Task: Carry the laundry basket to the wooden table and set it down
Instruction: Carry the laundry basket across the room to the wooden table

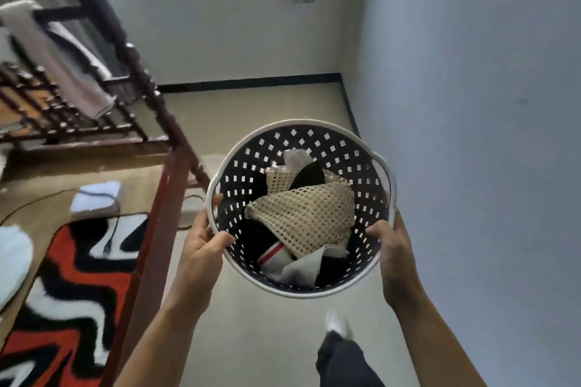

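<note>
The basket (300, 207) hangs mid-air over the floor, right of the bed (94, 122). Left hand (204, 248) and right hand (393, 258) each clamp its near rim, equally close; no worktop shows.

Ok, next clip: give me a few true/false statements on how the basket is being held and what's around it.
1. Both hands grip the laundry basket by its rim. True: the left hand and the right hand each clasp it at the near sides.
2. The basket is empty. False: it holds clothes, including a cream mesh cloth.
3. The basket rests on a wooden table. False: it is held in the air above the floor.
4. A red, black and white rug lies to the left. True.
5. The basket has a lid on. False: its top is open.
</note>
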`<state>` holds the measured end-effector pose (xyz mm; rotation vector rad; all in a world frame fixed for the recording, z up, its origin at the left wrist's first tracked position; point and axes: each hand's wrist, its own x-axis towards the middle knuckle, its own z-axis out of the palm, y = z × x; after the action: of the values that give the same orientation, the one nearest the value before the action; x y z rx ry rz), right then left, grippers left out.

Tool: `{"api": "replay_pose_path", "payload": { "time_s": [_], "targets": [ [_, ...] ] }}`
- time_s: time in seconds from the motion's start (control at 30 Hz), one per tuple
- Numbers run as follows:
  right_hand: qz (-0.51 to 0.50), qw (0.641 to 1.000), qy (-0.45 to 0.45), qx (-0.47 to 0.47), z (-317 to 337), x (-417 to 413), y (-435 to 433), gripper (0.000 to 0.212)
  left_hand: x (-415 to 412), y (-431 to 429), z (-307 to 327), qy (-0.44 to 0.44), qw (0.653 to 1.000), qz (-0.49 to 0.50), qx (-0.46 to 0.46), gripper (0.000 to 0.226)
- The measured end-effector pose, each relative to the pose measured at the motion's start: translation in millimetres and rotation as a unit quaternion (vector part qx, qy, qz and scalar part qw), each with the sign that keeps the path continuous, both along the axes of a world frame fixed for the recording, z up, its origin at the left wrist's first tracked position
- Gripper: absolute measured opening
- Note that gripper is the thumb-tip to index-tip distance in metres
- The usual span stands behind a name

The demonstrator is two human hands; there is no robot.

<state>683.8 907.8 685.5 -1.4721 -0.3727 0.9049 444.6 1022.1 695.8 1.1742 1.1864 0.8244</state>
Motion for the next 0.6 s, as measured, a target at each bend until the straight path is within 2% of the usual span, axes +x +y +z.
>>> {"api": "replay_pose_path", "payload": {
  "time_s": [0.1, 0.23, 0.37, 0.6],
  "targets": [
    [-0.011, 1.000, 0.004, -0.006, -13, 44, 46, 0.049, 50, 50, -8, 0.010, 1.000, -0.020, 0.003, 0.067],
    [0.014, 0.999, 0.003, -0.031, -14, 98, 121, 0.050, 94, 111, -4, 0.026, 1.000, 0.005, -0.016, 0.067],
    [0.061, 0.997, 0.003, -0.043, -1, 131, 207, 0.034, 115, 169, 5, 0.024, 0.998, 0.058, -0.022, 0.066],
    [0.144, 0.989, -0.008, -0.024, 10, 155, 367, 0.041, 133, 277, 4, -0.013, 0.989, 0.148, -0.024, 0.066]
  ]
}}
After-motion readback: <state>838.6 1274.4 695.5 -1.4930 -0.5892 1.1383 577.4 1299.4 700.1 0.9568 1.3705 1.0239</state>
